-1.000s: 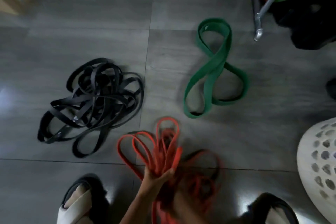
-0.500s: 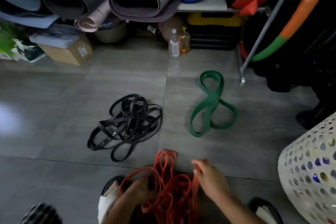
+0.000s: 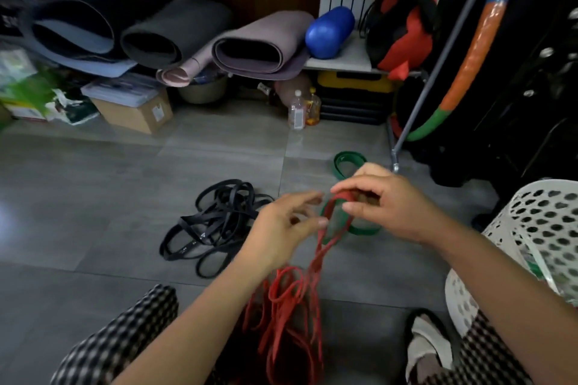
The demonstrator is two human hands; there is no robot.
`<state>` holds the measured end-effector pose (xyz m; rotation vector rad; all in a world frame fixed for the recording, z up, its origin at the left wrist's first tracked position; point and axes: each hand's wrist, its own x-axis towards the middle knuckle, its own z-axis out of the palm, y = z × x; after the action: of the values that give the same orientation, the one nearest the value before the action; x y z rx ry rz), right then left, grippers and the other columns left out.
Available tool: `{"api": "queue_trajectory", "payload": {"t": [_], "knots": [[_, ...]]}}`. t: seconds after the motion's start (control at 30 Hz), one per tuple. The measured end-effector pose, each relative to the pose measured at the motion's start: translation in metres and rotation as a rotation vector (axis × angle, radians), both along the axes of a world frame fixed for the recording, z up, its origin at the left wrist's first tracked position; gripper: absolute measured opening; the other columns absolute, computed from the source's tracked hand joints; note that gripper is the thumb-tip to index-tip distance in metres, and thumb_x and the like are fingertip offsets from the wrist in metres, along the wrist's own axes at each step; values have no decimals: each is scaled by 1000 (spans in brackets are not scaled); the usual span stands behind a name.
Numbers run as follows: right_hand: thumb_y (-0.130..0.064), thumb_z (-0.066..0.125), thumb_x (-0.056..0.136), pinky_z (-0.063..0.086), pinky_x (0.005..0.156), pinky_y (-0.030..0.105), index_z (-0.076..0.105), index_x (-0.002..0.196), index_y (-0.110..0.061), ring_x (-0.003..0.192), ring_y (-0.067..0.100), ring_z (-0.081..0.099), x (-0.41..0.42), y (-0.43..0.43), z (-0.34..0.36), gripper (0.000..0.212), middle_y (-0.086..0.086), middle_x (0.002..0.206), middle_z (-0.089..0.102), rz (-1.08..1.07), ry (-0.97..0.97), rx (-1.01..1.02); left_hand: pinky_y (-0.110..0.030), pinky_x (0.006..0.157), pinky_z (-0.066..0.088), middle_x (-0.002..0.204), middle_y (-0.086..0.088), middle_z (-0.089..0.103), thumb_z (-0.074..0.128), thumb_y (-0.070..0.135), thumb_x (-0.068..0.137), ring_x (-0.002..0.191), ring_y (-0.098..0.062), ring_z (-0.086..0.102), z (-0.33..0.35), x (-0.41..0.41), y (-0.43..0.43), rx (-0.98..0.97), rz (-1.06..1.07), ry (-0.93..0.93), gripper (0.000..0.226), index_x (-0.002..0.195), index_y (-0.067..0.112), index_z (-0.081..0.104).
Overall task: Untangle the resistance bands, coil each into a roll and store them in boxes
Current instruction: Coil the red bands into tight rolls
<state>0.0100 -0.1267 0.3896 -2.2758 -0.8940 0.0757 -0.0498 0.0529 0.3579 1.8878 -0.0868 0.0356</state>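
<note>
Right hand (image 3: 394, 209) now pinches a red band (image 3: 316, 262) loop, raised up since a moment ago; left hand (image 3: 281, 228) is spread beside it. Untangling's underway, I reckon.

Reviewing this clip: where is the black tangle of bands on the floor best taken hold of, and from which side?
Probably a single loop sticking out at the near left edge of the black bands, pinched from above on the person's side. The middle is a heap of crossing strands; an outer loop lies alone on the floor. The right hand pinches the red band.
</note>
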Motion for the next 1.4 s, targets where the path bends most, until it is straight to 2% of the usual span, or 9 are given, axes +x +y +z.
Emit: {"api": "queue_trajectory", "payload": {"t": [0.23,0.47,0.6,0.7,0.8,0.9,1.17,1.33,1.4], "knots": [[-18,68,74,48,74,15,61,90,-41,79,6,59,8,-2,-5,29,-11,81,59,-52,161,323,-10,53,45,52,11,64,64,-5,77,49,2,55,4,28,-17,-263,-44,42,23,91,14,66],[-22,69,78,49,78,15,61,91,-25,86,-1,63,28,23,-68,15,-12,87,70,-128,409,557,-20,61,55,68,-3,69,60,-5,79,58,-11,64,-14,54,-2,-517,45,110,12,89,2,63],[-22,58,87,44,63,12,63,86,-24,68,1,59,38,36,-79,6,-8,68,64,-161,289,420,-21,62,54,69,-3,68,63,9,76,63,-11,61,-20,71,7,-500,40,214,16,91,5,65],[-49,43,81,40,66,20,66,95,-12,80,8,53,44,38,-82,45,-1,81,61,-164,22,158,-19,63,53,74,-7,64,60,9,82,66,-11,60,-22,79,9,-424,44,306,12,91,5,66],[-47,52,80,37,78,9,62,108,-13,90,-2,50,47,32,-83,45,-10,95,59,-176,-17,120,-17,65,55,75,-7,64,58,0,84,65,-10,65,-27,83,10,-449,106,388,9,92,2,63],[-34,67,75,35,72,1,64,96,-22,84,-13,51,52,27,-81,24,-28,80,56,-180,35,186,-15,54,51,60,1,64,58,1,83,55,-7,64,-28,85,11,-592,131,475,6,83,6,60],[-32,74,63,49,61,15,70,79,-24,62,5,60,46,23,-70,18,-4,70,68,-157,453,597,-12,40,41,63,-2,55,61,12,66,41,-3,47,-23,80,4,-1000,81,641,14,80,8,58],[-24,69,59,47,54,15,70,77,-16,55,7,56,42,23,-64,20,2,63,64,-230,519,618,-8,65,44,81,2,60,64,6,81,70,3,56,-26,76,-1,-68,170,33,12,81,18,67],[-24,69,59,46,53,14,71,78,-15,54,4,55,42,21,-61,21,0,62,66,-241,513,582,-8,71,43,85,3,62,64,6,82,76,2,57,-26,73,-2,73,105,-36,13,86,15,72]]}}
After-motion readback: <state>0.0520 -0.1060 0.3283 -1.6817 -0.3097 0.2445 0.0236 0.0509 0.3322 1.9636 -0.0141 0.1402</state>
